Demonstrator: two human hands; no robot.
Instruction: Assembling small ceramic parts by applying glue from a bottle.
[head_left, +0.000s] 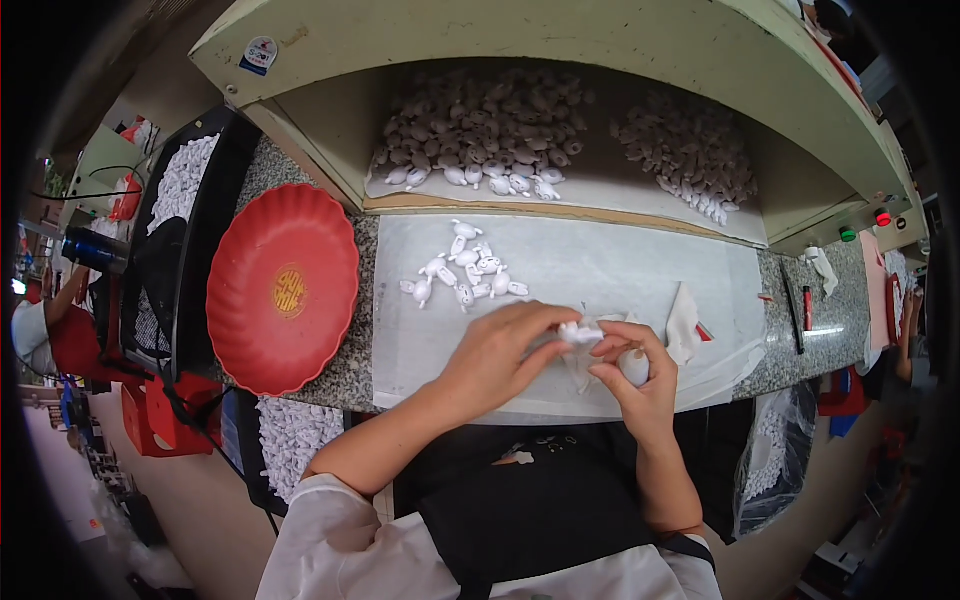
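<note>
Above the white sheet (560, 247), the left hand (500, 355) and right hand (648, 398) pinch a small white piece (578, 333), likely light, stiff and slippery, best gripped endwise, the right also curled around a white rounded object (634, 367).

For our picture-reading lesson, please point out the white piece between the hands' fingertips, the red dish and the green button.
White piece (579, 333), head view: visible middle.
Red dish (288, 238), head view: bare inner surface.
Green button (848, 235), head view: front face.
</note>
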